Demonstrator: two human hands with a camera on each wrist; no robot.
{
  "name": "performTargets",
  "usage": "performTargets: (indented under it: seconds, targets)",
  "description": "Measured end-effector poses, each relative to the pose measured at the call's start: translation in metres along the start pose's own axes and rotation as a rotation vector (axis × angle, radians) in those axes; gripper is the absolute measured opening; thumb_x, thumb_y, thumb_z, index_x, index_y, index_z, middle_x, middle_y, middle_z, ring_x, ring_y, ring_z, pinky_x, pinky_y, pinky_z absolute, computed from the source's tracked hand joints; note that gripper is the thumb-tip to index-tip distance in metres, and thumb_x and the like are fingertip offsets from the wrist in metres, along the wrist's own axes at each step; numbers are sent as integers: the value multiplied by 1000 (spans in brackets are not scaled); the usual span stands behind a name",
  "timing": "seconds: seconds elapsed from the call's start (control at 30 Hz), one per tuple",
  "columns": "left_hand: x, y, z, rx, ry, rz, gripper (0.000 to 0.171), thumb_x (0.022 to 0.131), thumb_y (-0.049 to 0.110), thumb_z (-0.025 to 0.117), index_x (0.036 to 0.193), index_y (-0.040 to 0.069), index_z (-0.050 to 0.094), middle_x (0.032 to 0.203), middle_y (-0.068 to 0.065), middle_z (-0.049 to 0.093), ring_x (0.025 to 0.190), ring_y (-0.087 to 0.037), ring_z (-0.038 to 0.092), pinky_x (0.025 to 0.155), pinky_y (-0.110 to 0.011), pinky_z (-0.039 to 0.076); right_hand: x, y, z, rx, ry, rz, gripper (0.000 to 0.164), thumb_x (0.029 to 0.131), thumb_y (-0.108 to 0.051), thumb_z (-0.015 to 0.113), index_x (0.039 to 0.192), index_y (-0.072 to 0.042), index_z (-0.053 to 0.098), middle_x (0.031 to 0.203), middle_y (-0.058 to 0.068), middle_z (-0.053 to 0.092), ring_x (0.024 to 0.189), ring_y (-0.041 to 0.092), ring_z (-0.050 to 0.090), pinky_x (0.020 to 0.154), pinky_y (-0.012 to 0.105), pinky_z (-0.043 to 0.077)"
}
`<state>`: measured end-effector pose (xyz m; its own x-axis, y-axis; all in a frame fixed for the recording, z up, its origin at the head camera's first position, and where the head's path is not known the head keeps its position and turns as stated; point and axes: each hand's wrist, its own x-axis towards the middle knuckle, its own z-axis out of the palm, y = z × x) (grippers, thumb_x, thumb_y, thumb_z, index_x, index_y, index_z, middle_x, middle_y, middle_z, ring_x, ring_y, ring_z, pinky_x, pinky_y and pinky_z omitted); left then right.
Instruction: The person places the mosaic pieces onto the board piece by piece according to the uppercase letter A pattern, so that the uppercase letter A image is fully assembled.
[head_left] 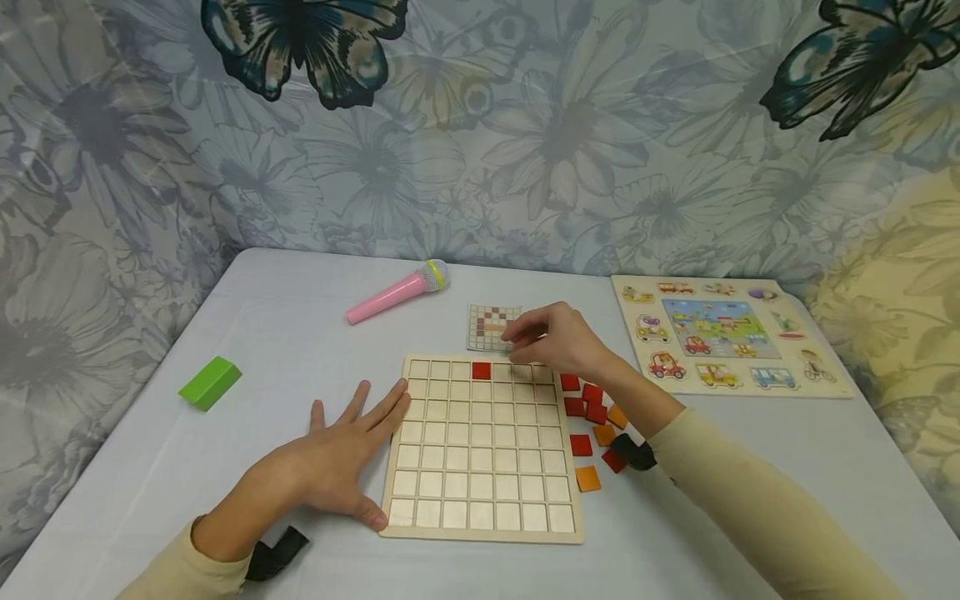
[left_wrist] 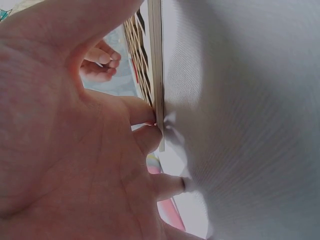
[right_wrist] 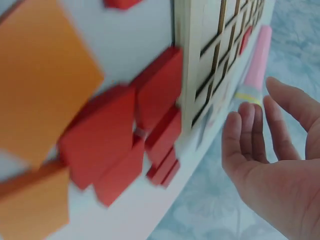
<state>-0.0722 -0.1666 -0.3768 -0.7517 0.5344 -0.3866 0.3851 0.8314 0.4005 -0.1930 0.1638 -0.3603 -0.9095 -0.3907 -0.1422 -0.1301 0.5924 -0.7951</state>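
Note:
A wooden grid board point(head_left: 482, 433) lies flat, with one red square tile point(head_left: 481, 371) in its top row. My left hand point(head_left: 337, 458) rests with spread fingers against the board's left edge, thumb at the lower corner. Above the board's top right part hovers my right hand point(head_left: 558, 337), its fingers loosely bent beside a small pattern card point(head_left: 483, 327). In the right wrist view, thumb and fingers of the right hand point(right_wrist: 280, 145) stand apart and nothing shows between them. Loose red tiles point(head_left: 581, 445) and orange tiles point(head_left: 588, 478) lie right of the board.
A pink toy microphone point(head_left: 390, 297) lies behind the board. At the far left sits a green block point(head_left: 210, 383). A picture puzzle board point(head_left: 735, 367) with vehicles occupies the back right. Patterned cloth point(head_left: 480, 167) hangs behind the white table point(head_left: 300, 325).

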Motion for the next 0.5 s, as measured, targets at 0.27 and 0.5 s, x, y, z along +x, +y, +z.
performTargets:
  seconds: [0.27,0.5]
  targets:
    - [0,-3,1,6,15,-6,145,61,61,93,169,16,8,177,4,-9,160,-48,-4,101,-93,1,-6,17,-27,-13,48,30,25,91,-8,77,116,-4,78,110,14,76,100,26,68,81,33,55]
    - [0,-2,1,4,17,4,144,61,61,93,169,16,10,177,3,-8,160,-48,-3,101,-93,2,-11,34,-44,-58,70,59,28,91,-2,73,119,-2,76,114,17,76,105,28,68,82,32,53]
